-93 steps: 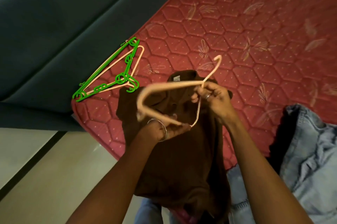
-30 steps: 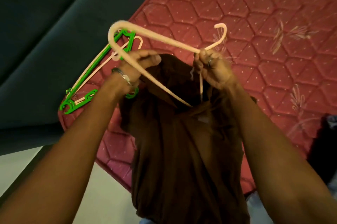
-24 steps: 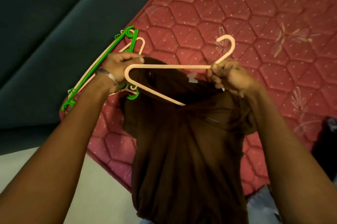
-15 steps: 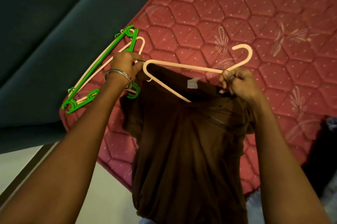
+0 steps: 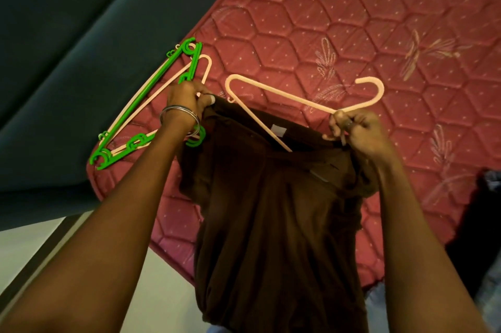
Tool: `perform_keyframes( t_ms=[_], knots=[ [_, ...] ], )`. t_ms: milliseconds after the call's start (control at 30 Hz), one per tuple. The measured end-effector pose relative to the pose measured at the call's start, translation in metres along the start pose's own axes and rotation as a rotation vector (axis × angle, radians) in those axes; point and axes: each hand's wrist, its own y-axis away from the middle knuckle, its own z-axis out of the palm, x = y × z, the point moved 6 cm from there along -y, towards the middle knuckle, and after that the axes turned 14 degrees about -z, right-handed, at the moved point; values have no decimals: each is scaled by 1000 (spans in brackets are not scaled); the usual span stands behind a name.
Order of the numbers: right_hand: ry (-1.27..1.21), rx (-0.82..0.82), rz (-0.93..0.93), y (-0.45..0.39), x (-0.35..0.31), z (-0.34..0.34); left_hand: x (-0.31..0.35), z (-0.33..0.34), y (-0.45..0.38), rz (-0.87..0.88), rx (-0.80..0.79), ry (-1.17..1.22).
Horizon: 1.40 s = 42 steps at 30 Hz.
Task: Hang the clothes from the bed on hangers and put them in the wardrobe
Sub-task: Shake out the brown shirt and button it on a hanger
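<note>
A dark brown garment [image 5: 273, 213] hangs in front of me above the red quilted mattress [image 5: 339, 23]. A peach plastic hanger [image 5: 292, 100] lies across its top opening, one arm slid inside the fabric, its left shoulder sticking out. My left hand [image 5: 187, 96] pinches the garment's upper left edge beside that shoulder. My right hand [image 5: 355, 129] grips the hanger at the base of its hook together with the garment's right edge. A white label [image 5: 278, 130] shows inside the collar.
A green hanger [image 5: 151, 96] and a peach hanger [image 5: 189, 72] lie stacked on the mattress corner, behind my left hand. A dark padded bed frame [image 5: 81, 34] runs along the left. Pale floor [image 5: 24, 248] shows at lower left. Dark and denim clothing [image 5: 485, 224] lies at the right edge.
The hanger has tilted from raised above the garment to lying across its opening, one arm going inside. My left hand let go of the hanger's shoulder and took the garment's edge.
</note>
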Motion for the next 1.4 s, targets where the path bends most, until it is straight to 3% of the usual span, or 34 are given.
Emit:
perform_keyframes(
  t_ms=[233, 433, 567, 667, 767, 967, 1100, 1267, 1333, 1400],
  knots=[
    [13, -240, -51, 2, -13, 9, -8, -4, -10, -195, 36, 185],
    [118, -150, 82, -12, 0, 6, 28, -7, 0, 79, 54, -56],
    [51, -85, 193, -17, 8, -3, 29, -8, 1, 120, 65, -168],
    [32, -89, 174, -13, 6, -10, 28, -8, 2, 140, 52, -214],
    [71, -160, 149, -14, 6, -4, 25, -9, 0, 94, 66, -106],
    [621, -622, 70, -20, 6, 62, 63, 16, 15, 98, 11, 158],
    [560, -469, -7, -48, -17, 75, 84, 47, 42, 177, -78, 120],
    [380, -185, -138, -84, -51, 55, 43, 38, 27, -20, 101, 395],
    [491, -282, -148, -99, -66, 58, 45, 39, 24, 7, 105, 512],
    [612, -482, -90, -108, -77, 69, 57, 43, 25, 59, 41, 635]
  ],
)
